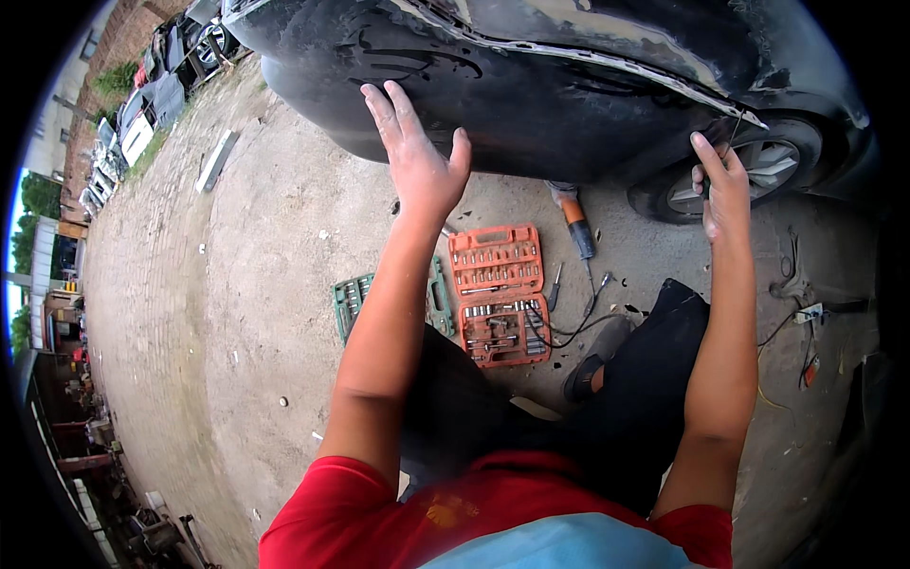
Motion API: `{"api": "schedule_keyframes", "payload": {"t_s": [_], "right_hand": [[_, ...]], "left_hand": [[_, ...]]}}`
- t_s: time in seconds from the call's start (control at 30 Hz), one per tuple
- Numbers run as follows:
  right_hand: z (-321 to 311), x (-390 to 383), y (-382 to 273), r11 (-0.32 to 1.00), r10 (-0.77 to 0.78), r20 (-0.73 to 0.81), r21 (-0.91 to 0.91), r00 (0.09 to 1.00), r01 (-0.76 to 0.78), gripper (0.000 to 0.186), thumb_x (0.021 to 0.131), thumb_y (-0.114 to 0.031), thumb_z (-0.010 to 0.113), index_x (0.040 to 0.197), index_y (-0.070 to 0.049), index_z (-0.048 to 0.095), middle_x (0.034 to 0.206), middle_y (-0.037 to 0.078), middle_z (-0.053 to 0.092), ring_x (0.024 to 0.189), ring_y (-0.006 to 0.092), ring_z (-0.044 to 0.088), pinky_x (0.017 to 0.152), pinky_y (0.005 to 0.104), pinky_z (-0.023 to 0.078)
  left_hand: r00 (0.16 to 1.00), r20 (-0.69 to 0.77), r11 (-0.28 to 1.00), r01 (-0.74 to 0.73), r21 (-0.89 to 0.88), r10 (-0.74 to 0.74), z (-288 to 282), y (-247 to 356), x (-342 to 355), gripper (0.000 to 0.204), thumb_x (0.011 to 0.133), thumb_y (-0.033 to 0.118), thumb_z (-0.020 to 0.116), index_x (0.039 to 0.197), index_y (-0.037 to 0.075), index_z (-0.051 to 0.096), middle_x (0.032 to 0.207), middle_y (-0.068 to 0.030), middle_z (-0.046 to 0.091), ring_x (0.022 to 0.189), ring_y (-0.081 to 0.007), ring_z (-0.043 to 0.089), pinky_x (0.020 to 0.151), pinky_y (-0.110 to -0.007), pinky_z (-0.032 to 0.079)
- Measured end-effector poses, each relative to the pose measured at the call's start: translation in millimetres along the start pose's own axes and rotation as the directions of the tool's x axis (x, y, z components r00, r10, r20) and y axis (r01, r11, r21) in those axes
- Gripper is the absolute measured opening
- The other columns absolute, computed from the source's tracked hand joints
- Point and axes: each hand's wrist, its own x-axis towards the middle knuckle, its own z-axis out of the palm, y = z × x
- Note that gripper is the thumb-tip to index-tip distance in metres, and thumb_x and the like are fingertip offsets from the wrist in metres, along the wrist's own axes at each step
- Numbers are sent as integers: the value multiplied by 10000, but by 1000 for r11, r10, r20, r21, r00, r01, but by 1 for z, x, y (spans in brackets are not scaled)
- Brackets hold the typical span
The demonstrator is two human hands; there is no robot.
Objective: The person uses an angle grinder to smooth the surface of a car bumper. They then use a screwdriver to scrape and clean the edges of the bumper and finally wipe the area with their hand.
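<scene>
My left hand [417, 156], dusty with grey powder, is raised before the dark car panel [531, 123], its fingers spread and holding nothing. Whether the fingertips touch the panel I cannot tell. Dark smears mark the panel's dusty surface above that hand. My right hand [723, 190] is closed around a thin, dark-handled tool [706, 187], whose exact kind is mostly hidden by the fingers. A slender shaft rises from that hand toward the pointed end of a pale, rough edge strip [607, 59] on the car. Just behind it is the car's wheel [758, 171].
An orange socket set case [543, 284] lies opened on the ground between my forearms. A green tool case [438, 299] is partly behind my left forearm. An orange and black power tool [576, 226], a screwdriver [555, 286] and a black cord [590, 308] lie near the car.
</scene>
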Motion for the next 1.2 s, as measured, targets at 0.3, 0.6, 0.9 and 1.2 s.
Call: {"api": "schedule_keyframes", "payload": {"t_s": [0.3, 0.6, 0.9, 1.2], "right_hand": [[0, 3, 16, 987, -2, -63, -158, 998, -8, 444, 890, -454, 996, 949, -91, 747, 738, -30, 612, 628, 45, 510, 585, 234, 359], [2, 1, 26, 998, -43, -94, -39, 995, 39, 383, 906, -342, 1003, 1014, -63, 763, 760, -50, 615, 626, 40, 508, 590, 237, 366], [-1, 6, 25, 998, -18, -81, -70, 997, 12, 400, 914, -367, 994, 1009, -68, 747, 737, -40, 610, 610, 45, 513, 589, 233, 373], [1, 4, 17, 993, 5, -48, -120, 999, -11, 418, 921, -404, 980, 1026, -71, 749, 757, -32, 625, 630, 53, 538, 590, 245, 392]], "left_hand": [[1000, -6, 1000, 16, 24, -16, -1, 0, 0, 1175, 935, 191, 856, 1814, -41, 111, 1875, -376, -3, 1752, -531, 83, 1401, -526, 229], [998, -12, 998, 55, -37, -56, -6, -1, 1, 1138, 921, 175, 865, 1833, 38, 198, 1894, -334, 49, 1752, -516, 131, 1393, -524, 241], [999, -3, 997, 45, -64, -45, -9, -1, -1, 1101, 923, 156, 849, 1833, 55, 237, 1892, -341, 57, 1752, -522, 123, 1393, -534, 239], [998, 2, 996, 55, -70, -55, -14, 1, 0, 1079, 926, 148, 844, 1829, 65, 259, 1887, -349, 72, 1739, -546, 151, 1386, -548, 260]]}}
